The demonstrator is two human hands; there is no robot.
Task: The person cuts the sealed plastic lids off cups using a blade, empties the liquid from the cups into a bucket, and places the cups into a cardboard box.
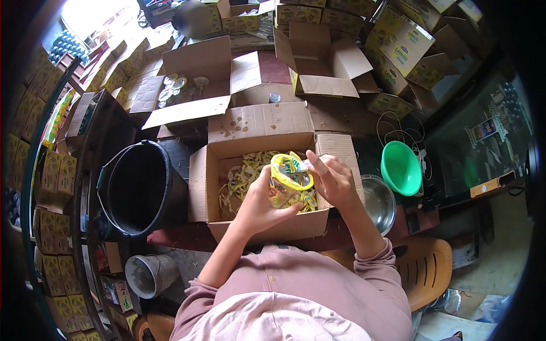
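Observation:
Above an open cardboard box (pixel 259 122), my left hand (pixel 261 202) is wrapped round the side of a clear plastic jar (pixel 284 196) with a yellow rim, which tilts toward me. At the right of the jar's mouth, my right hand (pixel 334 179) has its fingers bent together near a printed green-and-white piece (pixel 291 165); what they pinch is too small to make out. Inside the box lie many yellow strips (pixel 244 176), partly hidden by my hands and the jar.
A black bucket (pixel 139 190) stands left of the box, a grey bucket (pixel 151 275) below it. A metal bowl (pixel 378 204) and a green basin (pixel 401 168) are at the right. Two open cartons (pixel 199 62) (pixel 327 59) and a small jar (pixel 275 98) stand beyond.

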